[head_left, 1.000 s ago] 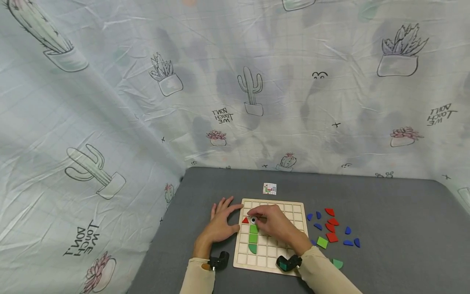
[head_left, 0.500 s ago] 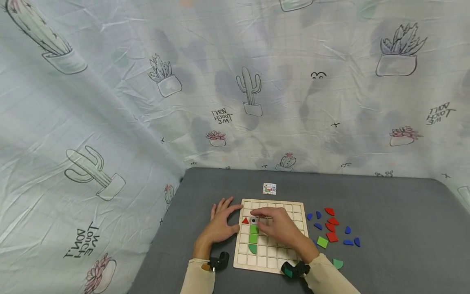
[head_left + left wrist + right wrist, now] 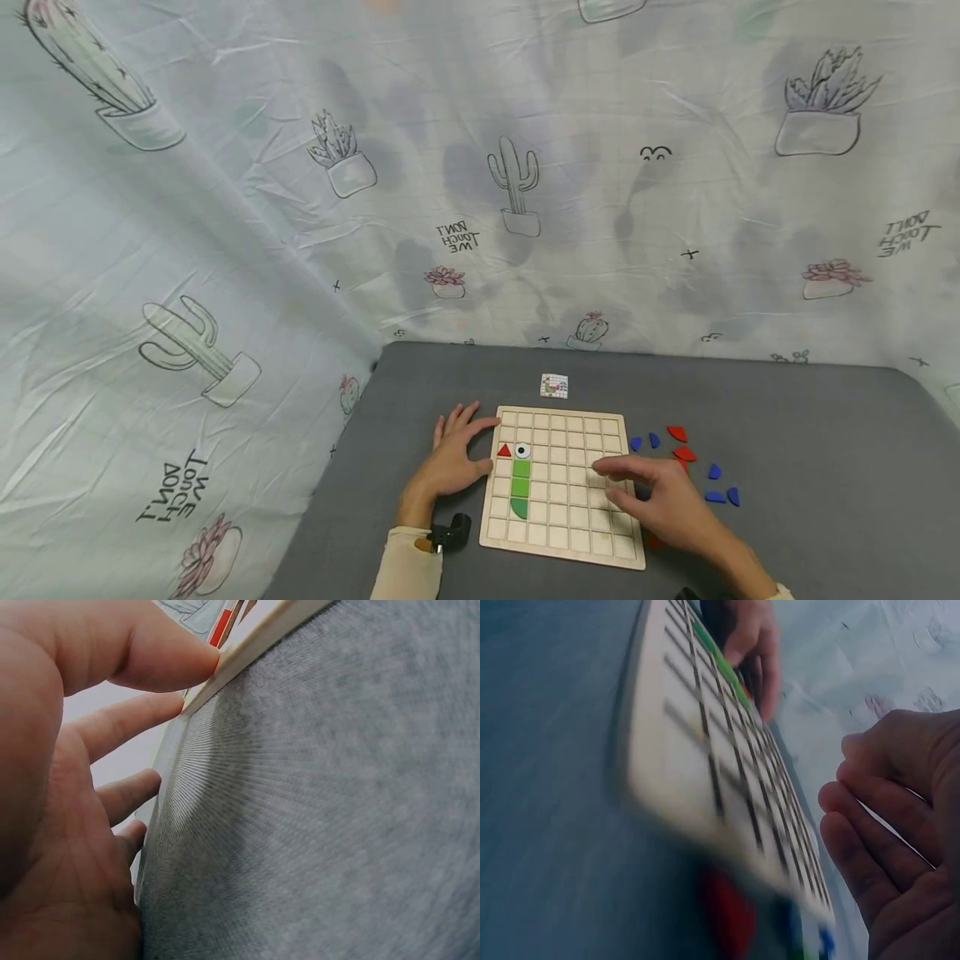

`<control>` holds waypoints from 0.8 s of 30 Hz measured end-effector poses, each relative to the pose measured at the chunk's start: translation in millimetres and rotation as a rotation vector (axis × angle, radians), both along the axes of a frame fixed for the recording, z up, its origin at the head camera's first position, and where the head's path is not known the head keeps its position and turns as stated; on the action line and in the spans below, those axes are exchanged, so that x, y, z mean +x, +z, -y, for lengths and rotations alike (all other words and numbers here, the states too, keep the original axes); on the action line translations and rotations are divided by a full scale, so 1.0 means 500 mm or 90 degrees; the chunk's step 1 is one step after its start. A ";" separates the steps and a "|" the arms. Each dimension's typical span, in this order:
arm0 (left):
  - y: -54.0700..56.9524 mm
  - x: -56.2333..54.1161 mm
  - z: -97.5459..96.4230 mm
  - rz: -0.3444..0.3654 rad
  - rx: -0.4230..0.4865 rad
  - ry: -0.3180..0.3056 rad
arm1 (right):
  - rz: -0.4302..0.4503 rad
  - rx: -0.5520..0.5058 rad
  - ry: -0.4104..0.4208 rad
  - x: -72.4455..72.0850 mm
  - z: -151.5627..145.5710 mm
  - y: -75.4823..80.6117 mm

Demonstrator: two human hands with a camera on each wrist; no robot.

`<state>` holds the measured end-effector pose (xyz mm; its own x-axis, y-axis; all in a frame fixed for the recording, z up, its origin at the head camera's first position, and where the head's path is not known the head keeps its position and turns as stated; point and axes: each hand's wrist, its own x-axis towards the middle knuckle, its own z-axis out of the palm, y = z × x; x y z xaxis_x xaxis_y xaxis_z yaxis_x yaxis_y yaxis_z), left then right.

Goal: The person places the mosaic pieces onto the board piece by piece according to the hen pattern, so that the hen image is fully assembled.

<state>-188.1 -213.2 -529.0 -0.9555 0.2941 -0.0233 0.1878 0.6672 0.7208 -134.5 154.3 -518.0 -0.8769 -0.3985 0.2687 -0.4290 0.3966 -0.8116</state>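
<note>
A wooden grid board (image 3: 558, 512) lies on the grey table. In its left part sit a red triangle (image 3: 505, 451), a white tile with a black-dotted eye (image 3: 522, 451), two green squares (image 3: 521, 487) and a dark green quarter-round piece (image 3: 520, 507). My left hand (image 3: 450, 462) touches the board's left edge with thumb and index finger, the other fingers spread, as the left wrist view (image 3: 75, 795) also shows. Over the board's right side hovers my right hand (image 3: 667, 500), fingers loosely bent, thumb apart, holding nothing. It hides some loose pieces.
A small printed card (image 3: 554, 386) lies behind the board. Right of the board are scattered red pieces (image 3: 677, 433) and blue pieces (image 3: 715, 472). A patterned curtain (image 3: 570, 183) hangs behind and to the left of the table.
My right hand has let go of the eye tile, which now sits flat beside the red triangle, and has moved right across the board. My left hand stays at the edge.
</note>
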 end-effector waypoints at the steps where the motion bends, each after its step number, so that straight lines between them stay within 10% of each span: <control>1: -0.001 -0.001 -0.001 0.000 0.000 -0.001 | 0.003 -0.003 -0.010 0.008 -0.016 -0.001; 16: -0.004 -0.006 -0.004 0.003 -0.013 0.005 | 0.113 0.082 -0.249 0.092 -0.213 -0.012; 24: -0.006 -0.008 -0.005 -0.001 -0.001 0.006 | 0.133 0.082 -0.274 0.094 -0.232 -0.023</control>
<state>-192.1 -210.7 -531.9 -0.9585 0.2843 -0.0216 0.1825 0.6701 0.7195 -87.7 270.3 -529.6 -0.9991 -0.0067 0.0418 -0.0373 0.6052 -0.7952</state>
